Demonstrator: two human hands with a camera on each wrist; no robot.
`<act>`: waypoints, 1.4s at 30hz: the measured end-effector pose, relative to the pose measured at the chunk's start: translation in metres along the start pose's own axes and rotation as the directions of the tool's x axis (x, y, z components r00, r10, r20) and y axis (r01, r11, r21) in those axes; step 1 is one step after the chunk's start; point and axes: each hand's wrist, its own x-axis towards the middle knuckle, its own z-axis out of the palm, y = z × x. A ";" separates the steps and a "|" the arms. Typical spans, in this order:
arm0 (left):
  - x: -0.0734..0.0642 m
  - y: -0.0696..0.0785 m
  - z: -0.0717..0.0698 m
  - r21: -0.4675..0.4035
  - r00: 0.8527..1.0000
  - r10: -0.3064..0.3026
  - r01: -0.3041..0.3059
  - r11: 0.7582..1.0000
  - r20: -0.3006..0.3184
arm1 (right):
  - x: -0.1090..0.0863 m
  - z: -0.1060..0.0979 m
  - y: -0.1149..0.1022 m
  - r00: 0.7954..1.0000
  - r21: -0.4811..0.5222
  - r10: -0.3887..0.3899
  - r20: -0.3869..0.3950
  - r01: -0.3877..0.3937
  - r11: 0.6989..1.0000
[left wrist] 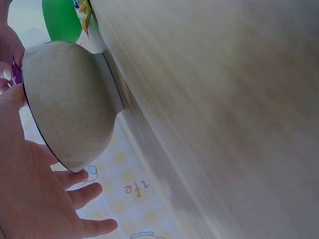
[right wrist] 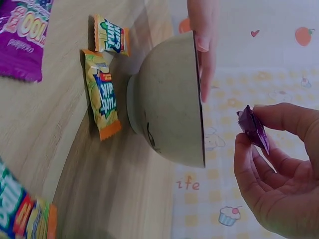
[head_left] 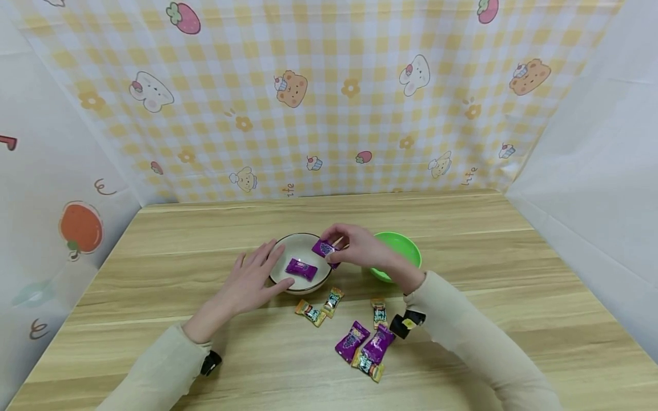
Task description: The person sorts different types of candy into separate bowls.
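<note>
You pinch a purple packet [head_left: 325, 249] between the thumb and fingers of your right hand [head_left: 357, 245], held above the right rim of a pale, dark-rimmed bowl [head_left: 277, 274]. Your left hand [head_left: 252, 282] spreads wide along the bowl's left side, thumb toward the near rim and fingers toward the far; whether it bears any weight, you cannot tell from here. A second purple packet [head_left: 301, 269] lies inside the bowl. The step in hand looks to be bringing purple packets into this bowl; the next move appears to call for a short shift left, clear of the rim, and a loosened pinch.

Just to the right, partly behind your right hand, stands a green bowl [head_left: 409, 251]. On the near side of the pale bowl, two yellow packets [head_left: 311, 313] lie together. Farther right and nearer you, two more purple packets [head_left: 352, 341] sit among another pair of yellow wrappers [head_left: 379, 313].

All of it rests on a light wood-grain desk [head_left: 154, 251]. At its far edge hangs a yellow-checked cloth [head_left: 205, 131] printed with bears, flowers and strawberries; white sheeting [head_left: 606, 200] flanks the desk left and right.
</note>
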 end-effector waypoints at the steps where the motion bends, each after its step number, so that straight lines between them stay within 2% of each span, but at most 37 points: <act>1: 0.000 0.000 0.000 0.001 1.000 0.001 -0.001 1.000 0.002 | 0.002 0.002 0.000 1.000 0.003 -0.003 -0.006 0.003 1.000; 8: -0.001 0.000 0.000 0.002 1.000 0.003 -0.003 1.000 0.008 | 0.010 0.010 0.004 0.999 0.044 -0.053 0.002 0.053 0.998; 15: 0.000 -0.001 0.001 0.011 1.000 0.008 -0.008 1.000 -0.005 | 0.000 0.004 0.007 0.994 0.024 -0.099 0.038 0.098 0.995; 20: 0.000 -0.001 0.001 0.016 1.000 0.014 -0.014 1.000 -0.007 | -0.017 -0.004 0.004 0.974 0.032 -0.188 0.124 0.186 0.982; 27: 0.001 -0.001 0.001 0.018 1.000 0.012 -0.012 1.000 -0.006 | -0.040 -0.012 0.012 0.952 -0.023 -0.233 0.200 0.242 0.970; 34: 0.001 -0.001 0.001 0.019 1.000 0.010 -0.010 1.000 -0.009 | -0.060 -0.014 0.020 0.937 -0.056 -0.231 0.264 0.253 0.966; 38: 0.002 -0.002 0.002 0.025 1.000 0.011 -0.011 1.000 -0.004 | -0.068 -0.009 0.027 0.917 -0.057 -0.242 0.316 0.273 0.960; 42: 0.002 -0.002 0.003 0.023 1.000 0.011 -0.010 1.000 -0.002 | -0.073 0.002 0.033 0.897 -0.035 -0.219 0.385 0.251 0.967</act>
